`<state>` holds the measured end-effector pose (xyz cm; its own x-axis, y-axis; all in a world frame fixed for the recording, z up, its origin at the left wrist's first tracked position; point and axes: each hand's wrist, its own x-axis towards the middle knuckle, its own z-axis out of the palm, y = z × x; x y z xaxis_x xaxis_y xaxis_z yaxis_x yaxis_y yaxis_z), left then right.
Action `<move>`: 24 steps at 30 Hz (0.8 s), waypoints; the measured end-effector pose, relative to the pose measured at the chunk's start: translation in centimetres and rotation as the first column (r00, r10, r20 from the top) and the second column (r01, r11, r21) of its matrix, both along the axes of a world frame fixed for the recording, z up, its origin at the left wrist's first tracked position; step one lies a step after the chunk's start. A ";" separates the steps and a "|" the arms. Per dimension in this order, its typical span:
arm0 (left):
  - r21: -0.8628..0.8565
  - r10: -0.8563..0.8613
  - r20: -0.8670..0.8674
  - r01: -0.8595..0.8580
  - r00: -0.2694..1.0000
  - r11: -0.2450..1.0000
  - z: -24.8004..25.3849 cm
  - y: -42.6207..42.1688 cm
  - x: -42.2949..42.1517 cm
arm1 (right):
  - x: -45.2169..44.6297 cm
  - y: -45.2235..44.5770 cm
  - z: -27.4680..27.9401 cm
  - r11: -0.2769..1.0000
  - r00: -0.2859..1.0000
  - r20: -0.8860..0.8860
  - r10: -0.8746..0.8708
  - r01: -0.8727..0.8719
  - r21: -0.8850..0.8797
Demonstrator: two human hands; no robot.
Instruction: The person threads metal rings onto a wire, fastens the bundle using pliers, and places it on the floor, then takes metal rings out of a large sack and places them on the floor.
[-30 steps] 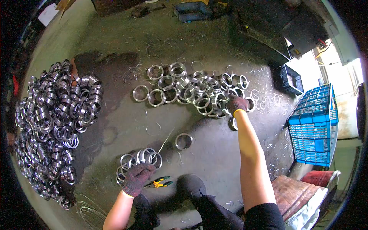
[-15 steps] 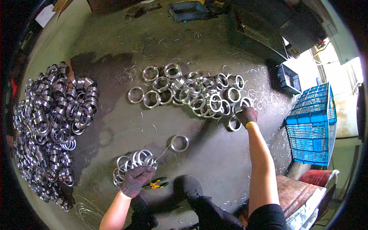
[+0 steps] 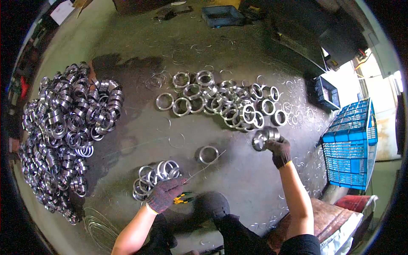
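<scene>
My left hand (image 3: pixel 167 194), in a dark knitted glove, pinches a thin wire (image 3: pixel 205 167) that points up and to the right. Beside it lies a small cluster of metal rings (image 3: pixel 142 185), partly hidden by the hand. In my gloved right hand (image 3: pixel 280 153) are a few metal rings (image 3: pixel 260 140), held together between thumb and fingers. Above that hand a loose group of shiny rings (image 3: pixel 182 106) is spread on the floor. One single ring (image 3: pixel 208 147) lies between my hands. Pliers with yellow and black handles (image 3: pixel 180 199) rest by my left hand, partly covered.
A large heap of rings (image 3: pixel 55 119) fills the left side. Coiled wire (image 3: pixel 97 226) lies at the lower left. At the right stand a blue crate (image 3: pixel 347 144), a small dark bin (image 3: pixel 327 92) and sacks (image 3: pixel 340 221). A blue tray (image 3: pixel 222 17) is at the top.
My right hand has come away from the ring group, down and toward me, with rings now in its grip. The wire in my left hand has swung lower to the right.
</scene>
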<state>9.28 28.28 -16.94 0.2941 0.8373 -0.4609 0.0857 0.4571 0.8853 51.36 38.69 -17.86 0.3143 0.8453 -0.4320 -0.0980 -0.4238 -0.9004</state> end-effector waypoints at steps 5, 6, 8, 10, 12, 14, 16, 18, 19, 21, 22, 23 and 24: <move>0.145 -0.068 -0.065 0.076 0.996 0.986 1.3 -0.1 0.9 | -7.8 -2.8 5.1 0.963 0.909 -0.320 0.268 -0.265 0.053; 0.146 -0.057 -0.068 0.066 0.996 0.987 1.6 0.0 0.9 | -9.8 -3.5 6.8 0.892 0.859 -0.239 0.453 -0.434 0.128; 0.117 -0.160 -0.139 0.177 0.977 0.977 1.9 0.3 0.5 | -13.6 -4.2 6.3 0.619 0.626 0.230 0.745 -0.778 0.109; 0.229 -0.239 -0.292 0.311 0.926 0.922 -0.4 -0.5 -0.3 | -17.4 -6.1 6.0 0.489 0.507 0.478 0.717 -0.855 0.173; 0.358 -0.244 -0.510 0.462 0.825 0.812 -3.3 -1.5 -0.4 | -21.1 -6.5 6.8 0.360 0.443 0.665 0.601 -0.893 0.270; 0.159 0.066 -0.032 -0.060 0.997 0.986 -2.2 -1.3 0.2 | -23.1 -6.9 6.8 0.347 0.284 0.776 0.564 -0.933 0.090; 0.044 0.067 0.156 -0.075 0.986 0.996 -6.3 -2.8 -1.1 | -23.4 -7.0 6.5 0.403 0.312 0.695 0.648 -0.915 0.035; 0.103 0.020 0.033 -0.023 0.999 0.994 -4.5 -2.0 -1.4 | -23.0 -7.0 6.2 0.503 0.384 0.633 0.672 -0.864 -0.009; 0.155 -0.021 -0.104 0.037 0.994 0.987 -3.5 -1.9 -1.4 | -22.7 -7.2 6.2 0.594 0.467 0.564 0.681 -0.803 -0.053; 0.192 -0.060 -0.113 0.081 0.992 0.978 -2.6 -1.9 -1.2 | -22.7 -6.5 6.8 0.749 0.715 0.236 0.658 -0.655 -0.100; 0.227 -0.098 -0.131 0.127 0.986 0.966 -2.2 -1.9 -1.2 | -22.7 -6.1 7.0 0.842 0.869 -0.112 0.482 -0.495 -0.215; 0.227 -0.100 -0.131 0.128 0.986 0.965 -1.8 -2.0 -1.3 | -23.0 -6.0 6.4 0.865 0.890 -0.184 0.417 -0.451 -0.220; 0.297 -0.125 -0.147 0.165 0.981 0.940 -1.4 -1.9 -1.4 | -23.2 -6.0 6.0 0.866 0.891 -0.183 0.415 -0.448 -0.220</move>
